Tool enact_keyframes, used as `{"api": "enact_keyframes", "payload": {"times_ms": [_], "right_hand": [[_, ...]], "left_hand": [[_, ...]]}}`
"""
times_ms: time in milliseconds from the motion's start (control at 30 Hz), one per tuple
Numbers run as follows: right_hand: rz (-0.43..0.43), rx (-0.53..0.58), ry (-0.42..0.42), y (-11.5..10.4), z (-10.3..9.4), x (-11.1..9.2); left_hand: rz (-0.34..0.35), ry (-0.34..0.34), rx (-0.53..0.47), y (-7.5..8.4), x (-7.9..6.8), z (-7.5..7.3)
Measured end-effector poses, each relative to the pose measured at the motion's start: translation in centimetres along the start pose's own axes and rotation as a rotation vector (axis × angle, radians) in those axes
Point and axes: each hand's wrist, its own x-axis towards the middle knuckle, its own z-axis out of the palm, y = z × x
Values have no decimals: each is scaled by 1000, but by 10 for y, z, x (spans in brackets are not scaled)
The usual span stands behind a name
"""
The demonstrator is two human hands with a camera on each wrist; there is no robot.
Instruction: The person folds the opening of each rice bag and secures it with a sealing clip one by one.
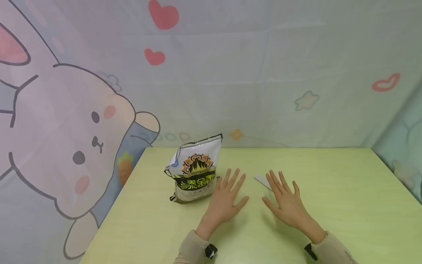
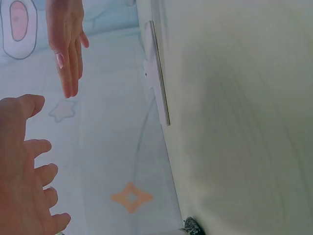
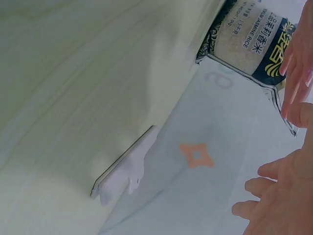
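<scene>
A bag of jasmine rice [image 1: 194, 172] stands on the left of the table, its white top creased and leaning. My left hand [image 1: 224, 201] hovers palm-down just right of the bag, fingers straight and spread, overlapping the bag's edge in the head view. My right hand [image 1: 288, 205] is also held over the table with spread fingers and nothing in it. Beyond its fingertips lies a slim white flat piece [image 1: 262, 181], partly hidden by those fingers. In the right wrist view this white piece [image 3: 124, 169] shows a straight dark-lined edge and a small projection on one side.
The pale green table [image 1: 356, 201] ends at a cloth backdrop [image 1: 250, 73] printed with a rabbit, hearts and stars. The same cloth hangs along the right side. Both wrists wear dark straps below beige sleeves [image 1: 192, 247].
</scene>
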Motion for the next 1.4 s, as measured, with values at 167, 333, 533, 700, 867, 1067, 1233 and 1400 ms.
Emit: {"api": "enact_keyframes", "payload": {"times_ms": [167, 333, 533, 700, 867, 1067, 1233, 1400], "right_hand": [[-1, 28, 17, -1, -2, 2], [-14, 42, 52, -2, -3, 4], [-27, 61, 85, -4, -5, 7], [-39, 91, 125, -6, -6, 9], [-65, 133, 184, -9, -6, 13], [-120, 183, 232, -14, -8, 17], [-156, 218, 242, -19, -11, 20], [-180, 253, 279, -23, -8, 24]], "left_hand": [[10, 34, 1, -1, -1, -5], [16, 69, -8, -2, -1, -10], [-5, 84, -43, -5, -2, -15], [-5, 146, -87, -7, -3, -18], [24, 318, -117, -10, -3, -21], [49, 500, -95, -18, -6, -25], [49, 584, -114, -24, -11, -31], [39, 702, -129, -29, -15, -34]]}}
